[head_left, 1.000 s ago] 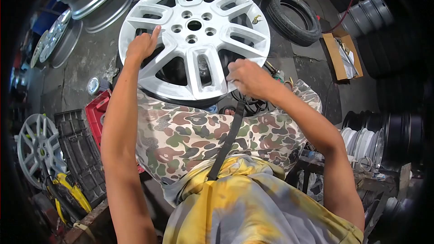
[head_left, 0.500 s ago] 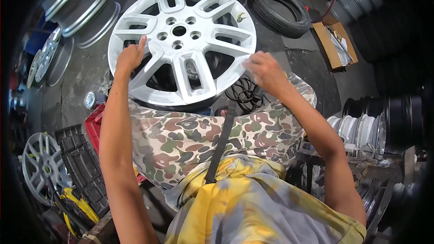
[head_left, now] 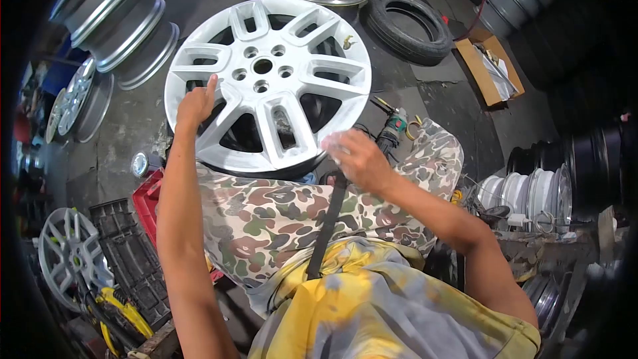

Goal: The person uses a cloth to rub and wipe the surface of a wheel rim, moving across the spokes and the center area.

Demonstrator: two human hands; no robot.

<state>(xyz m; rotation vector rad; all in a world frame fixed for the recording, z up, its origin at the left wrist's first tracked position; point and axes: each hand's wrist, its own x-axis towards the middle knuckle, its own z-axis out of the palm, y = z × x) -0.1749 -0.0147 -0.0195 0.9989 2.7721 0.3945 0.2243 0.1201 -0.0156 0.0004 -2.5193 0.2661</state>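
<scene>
- Head view: the white alloy wheel (head_left: 275, 83) sits just beyond the camo trousers (head_left: 279, 206), face showing.
- Left hand (head_left: 195, 105) lies against its left side, one digit stretched out — can't tell if the rest is gripping.
- Right hand (head_left: 362, 159) has fingers bunched by the near edge; too blurry to tell if it's pinching anything.
- My worry: wheel rocks if the left hand slips, or knuckles scrape if the right skids.

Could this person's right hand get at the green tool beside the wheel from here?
Probably yes: the green tool lies just beyond the right hand, between the white wheel and the camouflage trouser leg, and nothing visible covers its green part.
</scene>
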